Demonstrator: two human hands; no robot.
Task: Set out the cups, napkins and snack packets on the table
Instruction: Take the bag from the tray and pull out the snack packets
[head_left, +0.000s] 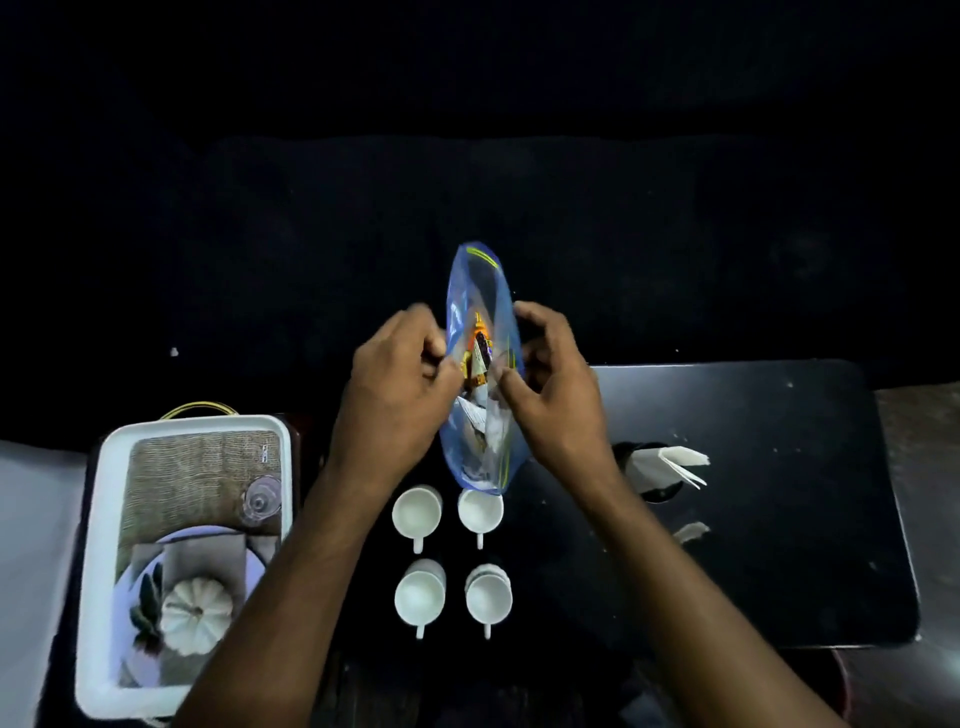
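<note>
A clear blue plastic bag hangs above the black table, its mouth pulled apart. My left hand pinches its left edge and my right hand pinches its right edge. Snack packets, orange, yellow and white, show inside the bag. Several white cups stand in two rows on the table just below the bag, handles toward me. A stack of white folded napkins sits in a dark holder to the right of my right forearm.
A white rectangular tray with a printed picture lies at the left. A yellow loop shows behind its far rim. The room beyond the table is dark.
</note>
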